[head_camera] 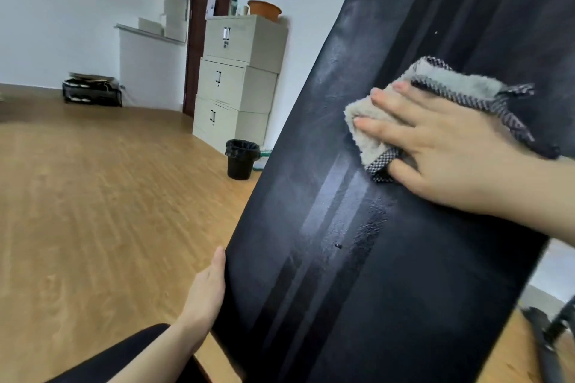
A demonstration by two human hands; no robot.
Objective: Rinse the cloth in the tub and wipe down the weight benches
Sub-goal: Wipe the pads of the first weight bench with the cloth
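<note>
Far off to the left of both hands there's a black crate (91, 92) on the wood floor (93, 211), up against the wall. Further right is a beige filing cabinet (239, 81) with an orange bucket (264, 10) on top, and a black bin (241, 158) with a liner on the floor in front of it, well up and away from the left fingertips.

The left hand (207, 292) sits on the left edge of the black bench pad (357, 258), low down. One digit lies straight up along that edge, touching it. The rest of the fingers go round behind the pad, so I honestly can't tell if they're curled on it or not.

The pad itself is tilted and fills most of the right half of the view, with shiny streaks running down its middle between the two hands.

The right hand (445, 149) is up higher, fingers straight and spread a bit, pressing flat on the cloth (435, 102). The cloth is a bunched grey fuzzy thing with a checked dark trim. It's right under those fingers against the pad, sticking out past the fingertips to the left and above the knuckles.
</note>
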